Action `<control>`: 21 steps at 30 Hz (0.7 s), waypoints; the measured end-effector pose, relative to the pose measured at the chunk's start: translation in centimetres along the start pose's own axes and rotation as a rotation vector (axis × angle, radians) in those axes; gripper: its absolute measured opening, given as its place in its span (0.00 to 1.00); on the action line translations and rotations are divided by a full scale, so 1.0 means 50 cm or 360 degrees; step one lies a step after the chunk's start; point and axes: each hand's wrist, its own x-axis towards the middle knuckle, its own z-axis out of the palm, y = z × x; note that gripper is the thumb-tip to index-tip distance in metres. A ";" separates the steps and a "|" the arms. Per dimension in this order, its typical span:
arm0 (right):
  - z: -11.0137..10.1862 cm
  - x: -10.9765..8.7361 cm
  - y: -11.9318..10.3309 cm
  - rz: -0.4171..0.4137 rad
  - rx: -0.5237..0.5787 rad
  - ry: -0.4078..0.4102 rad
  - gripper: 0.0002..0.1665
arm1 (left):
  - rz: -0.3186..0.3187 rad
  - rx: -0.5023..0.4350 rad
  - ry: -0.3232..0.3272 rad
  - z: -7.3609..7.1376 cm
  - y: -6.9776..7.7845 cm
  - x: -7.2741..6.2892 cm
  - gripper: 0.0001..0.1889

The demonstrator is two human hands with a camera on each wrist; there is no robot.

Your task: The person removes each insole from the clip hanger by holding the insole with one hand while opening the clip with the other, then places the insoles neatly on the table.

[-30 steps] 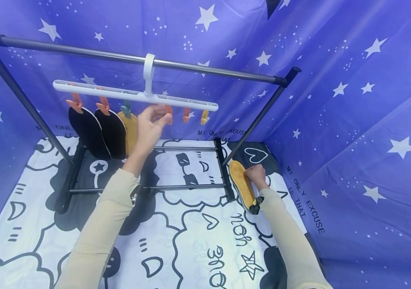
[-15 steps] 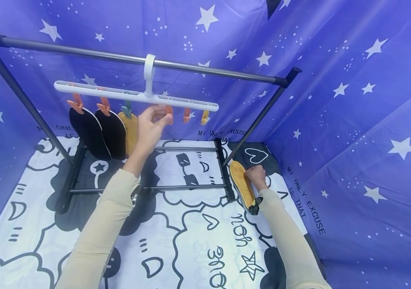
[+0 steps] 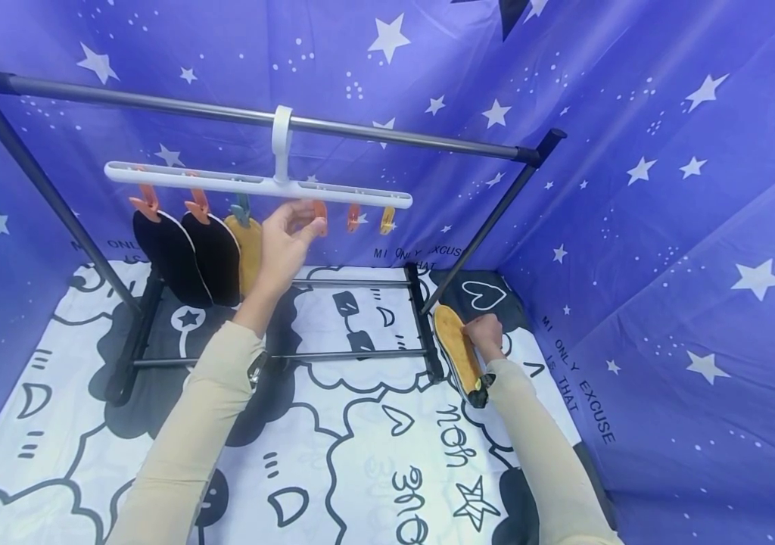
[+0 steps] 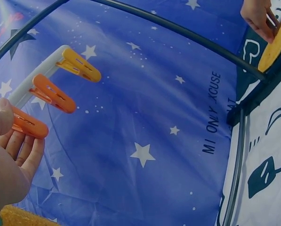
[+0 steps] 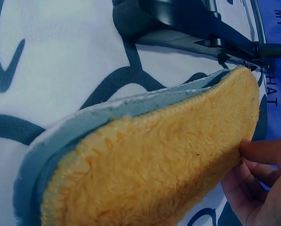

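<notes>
Sleeves: a beige cloth sleeve on each arm, the left one (image 3: 186, 416) reaching up and forward, the right one (image 3: 551, 446) out to the right.
Ground: a white cloth with black cartoon print (image 3: 353, 492).
Right hand: (image 3: 485, 335) thumb and fingers pinch the right edge of the insole, in its far half.
Loose insole: a mustard-yellow, fuzzy, elongated shoe insole (image 5: 164, 155) with grey-blue layers under its left edge; just beside the rack's right foot, long axis running mostly away from the person, far end slightly left.
Left hand: (image 3: 284, 246) thumb and fingers grip an orange plastic clip (image 4: 31, 125).
Span: the loose insole lies low and well to the right of the gripped clip; the right hand is on it, the left well apart.
Hanger: a long white plastic bar (image 3: 190, 179); right of the left hand hang another orange plastic clip (image 4: 58, 99) and a yellow plastic clip (image 4: 81, 66), holding nothing.
Hung insoles: two black insoles (image 3: 164, 261) and a mustard-yellow one (image 3: 246, 250), left of that hand.
Rack: dark metal tubing (image 3: 415, 137).
Backdrop: purple star-printed curtain (image 3: 667, 197).
</notes>
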 end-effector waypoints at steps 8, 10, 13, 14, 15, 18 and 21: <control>0.004 0.006 -0.004 0.0062 -0.0015 -0.0017 0.07 | -0.0005 0.0002 0.0014 0.002 0.008 -0.002 0.16; 0.005 0.007 -0.003 0.0069 -0.0026 -0.0021 0.07 | -0.0007 0.0004 0.0010 0.003 0.009 -0.002 0.16; 0.007 0.010 0.000 0.0071 -0.0041 -0.0008 0.08 | -0.0005 -0.0007 -0.0005 0.004 0.011 -0.003 0.16; 0.008 0.010 0.002 0.0070 -0.0042 -0.0007 0.08 | -0.0005 -0.0005 -0.0007 0.004 0.011 -0.003 0.16; 0.008 0.011 0.003 0.0069 -0.0039 -0.0005 0.09 | -0.0004 -0.0004 -0.0007 0.005 0.012 -0.003 0.16; 0.005 0.008 0.005 0.0056 -0.0025 -0.0004 0.09 | -0.0002 -0.0002 -0.0013 0.008 0.014 -0.004 0.16; 0.001 0.003 0.005 0.0033 -0.0015 0.0001 0.09 | -0.0006 -0.0009 -0.0021 0.010 0.015 -0.005 0.16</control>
